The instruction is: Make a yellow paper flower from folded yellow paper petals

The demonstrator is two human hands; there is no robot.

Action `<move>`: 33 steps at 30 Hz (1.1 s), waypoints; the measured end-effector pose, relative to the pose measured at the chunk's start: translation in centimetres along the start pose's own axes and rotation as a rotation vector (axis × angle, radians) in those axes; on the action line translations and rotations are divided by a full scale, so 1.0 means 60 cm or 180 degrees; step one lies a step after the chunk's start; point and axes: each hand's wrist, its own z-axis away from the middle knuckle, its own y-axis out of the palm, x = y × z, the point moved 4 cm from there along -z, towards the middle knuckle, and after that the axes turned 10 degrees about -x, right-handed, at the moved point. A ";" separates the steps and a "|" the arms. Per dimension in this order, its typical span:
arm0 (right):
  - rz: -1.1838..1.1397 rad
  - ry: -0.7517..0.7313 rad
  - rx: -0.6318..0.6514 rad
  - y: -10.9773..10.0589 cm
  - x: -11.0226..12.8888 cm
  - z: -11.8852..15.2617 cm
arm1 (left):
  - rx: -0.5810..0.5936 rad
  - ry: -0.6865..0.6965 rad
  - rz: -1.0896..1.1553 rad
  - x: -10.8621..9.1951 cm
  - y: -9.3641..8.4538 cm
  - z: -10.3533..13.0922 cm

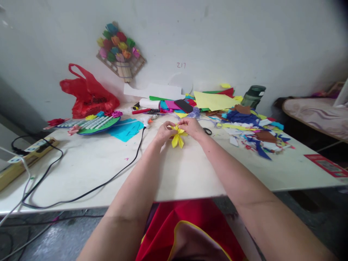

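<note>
A yellow paper flower (pixel 177 139) with pointed petals is held just above the white table (pixel 187 177), between my two hands. My left hand (pixel 164 132) pinches its left side, fingers closed. On the other side, the fingers of my right hand (pixel 190 127) are closed on the upper right petals. The fingertips partly hide the flower's middle. Black-handled scissors (pixel 207 131) lie just right of my right hand. A white glue gun (pixel 147 121) rests to the left of my left hand, beside a blue sheet (pixel 127 129).
Paper scraps (pixel 244 117) pile up at the right, near a dark green bottle (pixel 253 97). A red bag (pixel 88 96) and a decorated round board (pixel 95 124) are at the left. A black cord (pixel 108 180) crosses the table from a power strip (pixel 32 157).
</note>
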 end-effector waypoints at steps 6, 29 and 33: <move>0.0716 -0.0560 -0.0032 -0.006 0.014 0.003 | -0.0188 0.0121 -0.0176 0.002 0.000 -0.003; 0.1580 -0.1714 -0.0044 0.003 0.017 0.012 | -0.0380 0.0651 -0.1352 -0.002 -0.004 -0.012; 0.1759 -0.1942 0.0078 0.009 0.028 0.017 | -0.0296 0.0462 -0.1223 0.003 -0.008 -0.012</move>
